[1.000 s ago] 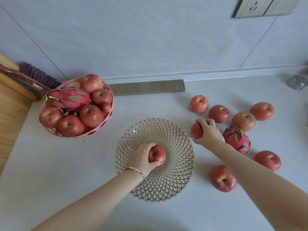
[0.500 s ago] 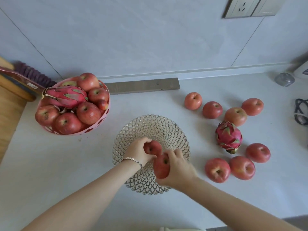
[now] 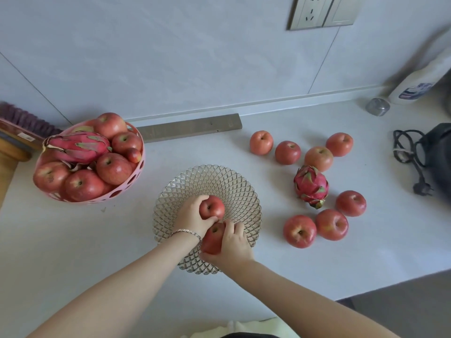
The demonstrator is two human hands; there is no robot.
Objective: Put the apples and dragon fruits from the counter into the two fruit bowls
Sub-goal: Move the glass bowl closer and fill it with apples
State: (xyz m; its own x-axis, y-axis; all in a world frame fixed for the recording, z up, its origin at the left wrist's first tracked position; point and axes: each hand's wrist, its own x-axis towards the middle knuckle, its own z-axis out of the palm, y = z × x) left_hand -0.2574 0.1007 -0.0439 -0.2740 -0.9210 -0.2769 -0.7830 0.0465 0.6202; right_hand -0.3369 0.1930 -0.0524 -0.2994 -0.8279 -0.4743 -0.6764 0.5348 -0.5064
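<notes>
- Left hand (image 3: 191,217) grips an apple (image 3: 211,207) at the glass bowl's (image 3: 234,189) centre.
- Right hand (image 3: 235,245) grasps a second apple (image 3: 212,240) at the bowl's 6 o'clock.

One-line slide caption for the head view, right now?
Both hands, left hand and right hand, each set an apple into the glass bowl.

The glass bowl (image 3: 234,191) sits mid-counter (image 3: 73,252), the pink bowl (image 3: 136,172) behind-left (heaped with fruit), loose apples (image 3: 299,231) and a dragon fruit (image 3: 311,186) right.
</notes>
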